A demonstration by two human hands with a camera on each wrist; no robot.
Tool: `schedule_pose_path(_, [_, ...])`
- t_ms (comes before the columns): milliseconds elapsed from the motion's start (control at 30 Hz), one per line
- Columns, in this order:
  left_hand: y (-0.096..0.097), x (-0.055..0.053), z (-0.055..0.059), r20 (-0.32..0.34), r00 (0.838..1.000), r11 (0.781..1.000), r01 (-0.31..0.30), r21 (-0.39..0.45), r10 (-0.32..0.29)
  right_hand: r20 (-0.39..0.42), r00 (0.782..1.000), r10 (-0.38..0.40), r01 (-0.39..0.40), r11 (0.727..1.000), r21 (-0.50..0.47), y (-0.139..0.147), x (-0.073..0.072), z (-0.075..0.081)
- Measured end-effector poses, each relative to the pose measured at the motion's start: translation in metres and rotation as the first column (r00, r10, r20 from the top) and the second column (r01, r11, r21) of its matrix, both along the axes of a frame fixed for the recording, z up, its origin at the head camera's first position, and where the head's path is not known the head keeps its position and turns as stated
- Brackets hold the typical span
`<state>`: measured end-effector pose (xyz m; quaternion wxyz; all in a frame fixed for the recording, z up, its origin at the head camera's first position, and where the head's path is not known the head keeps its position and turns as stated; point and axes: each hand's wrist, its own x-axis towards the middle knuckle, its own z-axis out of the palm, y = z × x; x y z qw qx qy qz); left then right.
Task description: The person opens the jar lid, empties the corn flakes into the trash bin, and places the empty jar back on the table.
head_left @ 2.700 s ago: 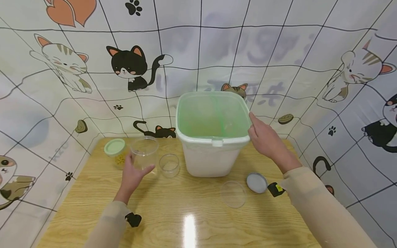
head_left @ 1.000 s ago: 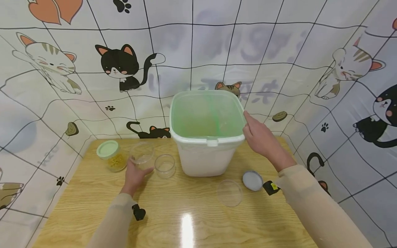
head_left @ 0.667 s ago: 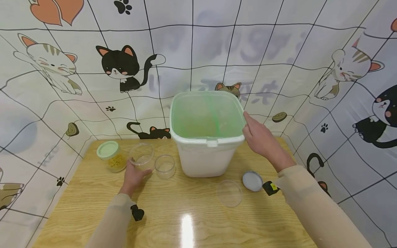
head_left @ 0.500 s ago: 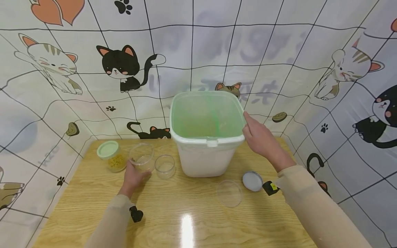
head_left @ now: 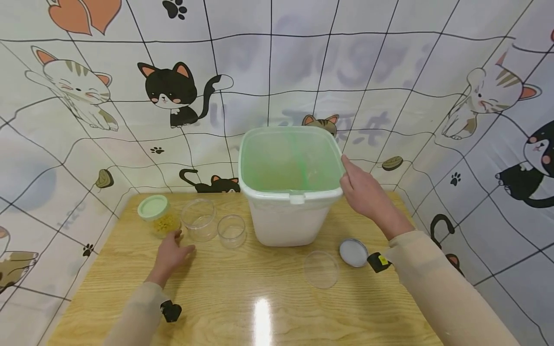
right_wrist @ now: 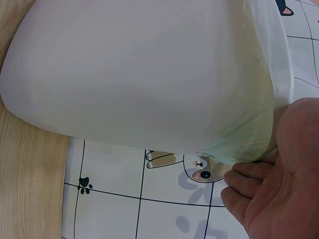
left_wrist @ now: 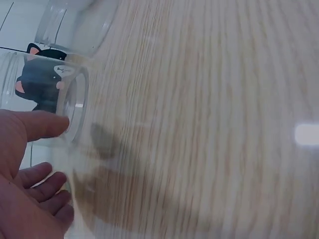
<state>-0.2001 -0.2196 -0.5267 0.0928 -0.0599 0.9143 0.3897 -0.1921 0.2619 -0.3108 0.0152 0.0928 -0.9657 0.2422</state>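
My left hand point(head_left: 170, 254) is over the table with fingers loosely spread and nothing in them. Right by its fingertips is a clear jar point(head_left: 203, 230), upright; the left wrist view shows the thumb overlapping the jar's base point(left_wrist: 77, 112). A shorter clear jar point(head_left: 232, 235) stands just right of it. To the left is a jar of small yellow pieces point(head_left: 165, 223) with a pale green lid point(head_left: 153, 207). My right hand point(head_left: 365, 192) touches the rim of a white bin point(head_left: 287, 221) at its right side, its lower fingers point(right_wrist: 244, 179) relaxed beside green film there.
A clear round disc point(head_left: 321, 270) and a grey-white round lid point(head_left: 353, 253) lie on the wooden table point(head_left: 242, 307), in front of and right of the bin. Cat-printed cloth point(head_left: 259, 62) rises behind the table and along both sides.
My left hand lowered the clear jar onto the table, let go of it and drew back to the left toward the yellow-filled jar. The right hand stays at the bin's rim.
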Motion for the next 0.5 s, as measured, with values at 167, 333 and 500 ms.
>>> schedule_pose_path(167, [-0.013,0.01,0.006,0.009,0.999,0.997,-0.053,-0.05,0.053,-0.005,1.0,0.002,-0.002,1.0,0.002,0.0,-0.001,0.0])
schedule_pose_path(333, [-0.027,0.017,0.009,0.037,0.99,0.99,-0.133,-0.044,0.135,-0.002,1.0,-0.001,0.001,1.0,0.004,0.001,-0.001,0.0])
schedule_pose_path(500, [-0.039,0.015,0.009,0.053,0.977,0.979,-0.206,-0.006,0.206,0.002,1.0,-0.003,0.003,1.0,0.0,0.0,0.0,0.0])
